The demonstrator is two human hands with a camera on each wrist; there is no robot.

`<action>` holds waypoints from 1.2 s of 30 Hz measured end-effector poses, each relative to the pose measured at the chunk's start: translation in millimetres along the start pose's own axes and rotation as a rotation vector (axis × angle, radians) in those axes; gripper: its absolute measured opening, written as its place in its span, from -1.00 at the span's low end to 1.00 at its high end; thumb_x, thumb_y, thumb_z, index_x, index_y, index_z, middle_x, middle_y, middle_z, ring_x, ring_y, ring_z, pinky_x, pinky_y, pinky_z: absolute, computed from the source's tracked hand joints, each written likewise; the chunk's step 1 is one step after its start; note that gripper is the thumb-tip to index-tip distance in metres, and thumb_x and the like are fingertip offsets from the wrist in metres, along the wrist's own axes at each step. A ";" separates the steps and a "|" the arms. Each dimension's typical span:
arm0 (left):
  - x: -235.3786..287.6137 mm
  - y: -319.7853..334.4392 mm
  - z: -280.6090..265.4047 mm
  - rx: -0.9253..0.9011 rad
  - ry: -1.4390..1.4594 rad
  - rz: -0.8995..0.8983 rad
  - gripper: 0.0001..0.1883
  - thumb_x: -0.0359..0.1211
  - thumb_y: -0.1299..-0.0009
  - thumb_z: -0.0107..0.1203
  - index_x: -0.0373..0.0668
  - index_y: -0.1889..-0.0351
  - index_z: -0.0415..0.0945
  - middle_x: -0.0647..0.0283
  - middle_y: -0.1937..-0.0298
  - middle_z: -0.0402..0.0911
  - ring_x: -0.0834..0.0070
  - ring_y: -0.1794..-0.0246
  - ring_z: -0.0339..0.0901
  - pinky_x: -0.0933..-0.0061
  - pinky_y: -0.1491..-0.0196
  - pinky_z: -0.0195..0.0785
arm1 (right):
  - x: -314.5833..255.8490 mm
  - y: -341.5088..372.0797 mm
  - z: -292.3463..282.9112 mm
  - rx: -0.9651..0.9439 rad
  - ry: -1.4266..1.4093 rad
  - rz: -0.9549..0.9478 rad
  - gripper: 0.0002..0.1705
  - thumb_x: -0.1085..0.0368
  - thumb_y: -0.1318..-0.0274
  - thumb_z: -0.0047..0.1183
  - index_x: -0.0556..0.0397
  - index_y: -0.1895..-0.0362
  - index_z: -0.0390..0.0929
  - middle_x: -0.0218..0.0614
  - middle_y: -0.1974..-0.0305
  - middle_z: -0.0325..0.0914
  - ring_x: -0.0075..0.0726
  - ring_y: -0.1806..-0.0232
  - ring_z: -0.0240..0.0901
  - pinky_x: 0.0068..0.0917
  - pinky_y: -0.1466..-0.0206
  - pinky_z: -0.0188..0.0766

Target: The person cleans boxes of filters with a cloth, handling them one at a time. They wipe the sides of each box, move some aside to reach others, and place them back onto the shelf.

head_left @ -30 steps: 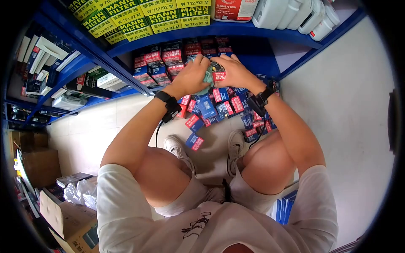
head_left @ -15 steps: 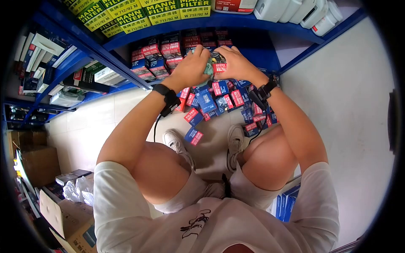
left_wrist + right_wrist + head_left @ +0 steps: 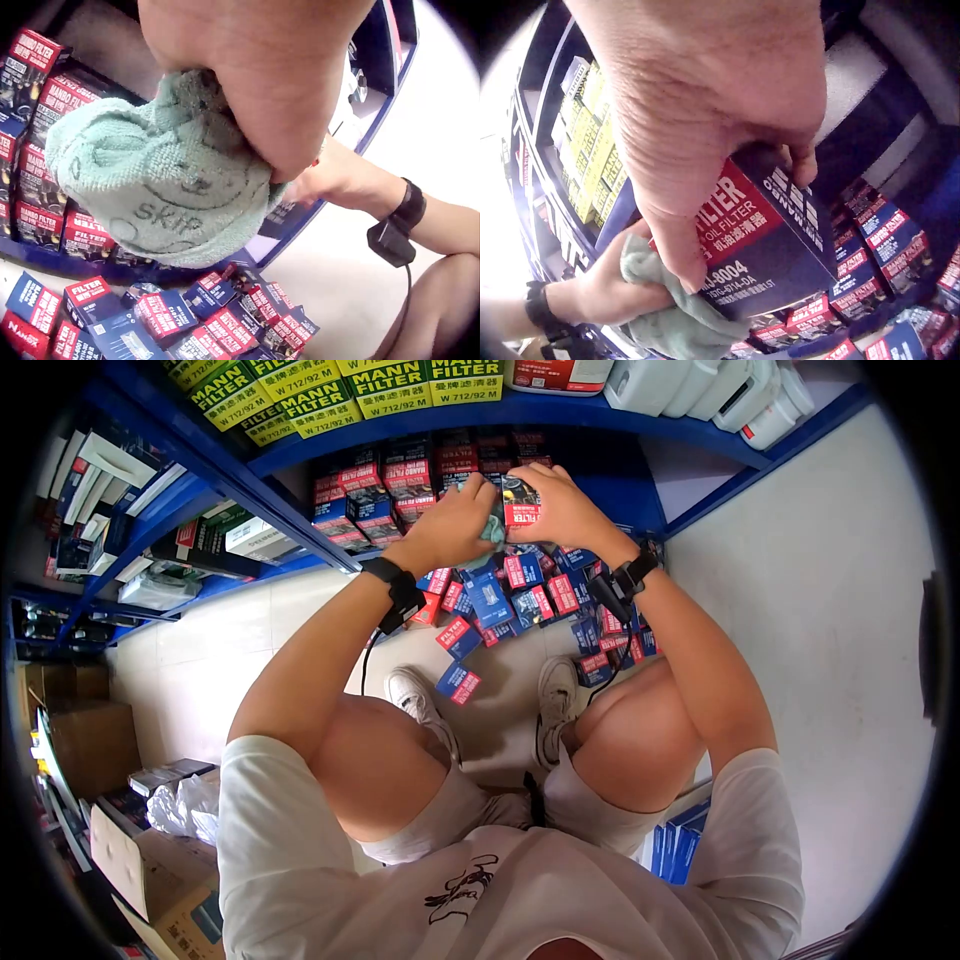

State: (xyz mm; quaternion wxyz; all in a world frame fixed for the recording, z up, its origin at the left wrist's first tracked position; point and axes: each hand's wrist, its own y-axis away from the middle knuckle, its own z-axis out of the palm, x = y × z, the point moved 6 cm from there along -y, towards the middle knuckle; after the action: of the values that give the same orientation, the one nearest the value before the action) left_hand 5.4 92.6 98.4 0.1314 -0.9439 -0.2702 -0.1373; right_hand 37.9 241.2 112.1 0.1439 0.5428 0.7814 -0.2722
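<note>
In the head view my right hand point(image 3: 572, 512) grips a red and blue filter box point(image 3: 521, 508) in front of the lower shelf. The right wrist view shows the thumb on the front of that box point(image 3: 754, 262) and fingers on its far side. My left hand point(image 3: 458, 525) holds a bunched light green cloth point(image 3: 492, 530) beside the box. In the left wrist view the cloth point(image 3: 165, 180) hangs from the hand point(image 3: 262, 82); the fingertips are hidden. The cloth point(image 3: 682, 322) touches or nearly touches the box's left side; I cannot tell which.
Rows of filter boxes point(image 3: 408, 478) stand on the blue lower shelf. More boxes point(image 3: 487, 600) lie loosely piled on the floor below, near the shoes point(image 3: 412, 695). Yellow and green boxes point(image 3: 395, 395) and white jugs point(image 3: 690, 390) fill the shelf above.
Both hands have moved slightly toward the body in the head view since the first frame. The box has turned in the right hand, so more of its picture side shows. The cloth remains in the left hand.
</note>
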 end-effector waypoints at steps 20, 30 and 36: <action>-0.3 1.3 4.0 -0.036 -0.096 -0.029 -0.25 -0.32 -0.04 0.44 -0.34 -0.13 0.24 -0.09 -0.09 0.35 -0.15 0.03 0.50 0.00 0.04 0.53 | -5.0 3.4 0.6 -0.058 -0.025 0.034 -0.03 0.05 0.37 0.53 0.11 -0.22 0.44 -0.05 -0.12 0.51 0.15 -0.20 0.37 -0.13 -0.28 0.35; 18.0 -8.7 -5.9 0.034 -0.135 0.063 -0.27 -0.31 -0.01 0.42 -0.24 -0.12 0.27 -0.01 -0.07 0.38 -0.06 0.06 0.51 0.02 0.09 0.54 | 20.4 6.9 -0.3 -0.077 -0.121 0.133 0.00 0.02 0.33 0.55 0.17 -0.24 0.41 0.07 -0.16 0.47 0.16 -0.21 0.42 -0.20 -0.31 0.35; 4.7 -5.6 -1.5 -0.006 -0.152 -0.022 -0.30 -0.30 -0.04 0.42 -0.26 -0.11 0.29 -0.03 -0.09 0.37 -0.07 0.01 0.51 0.00 0.06 0.55 | -0.7 6.5 -15.7 0.044 -0.027 -0.037 -0.02 0.04 0.32 0.54 0.21 -0.22 0.41 0.05 -0.09 0.52 0.18 -0.10 0.49 -0.19 -0.23 0.40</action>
State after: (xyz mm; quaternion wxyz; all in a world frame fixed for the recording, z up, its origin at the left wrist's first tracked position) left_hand 5.9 98.9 102.3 0.1060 -0.9490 -0.2892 -0.0677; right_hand 45.3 251.5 123.4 0.1375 0.5277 0.7830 -0.2994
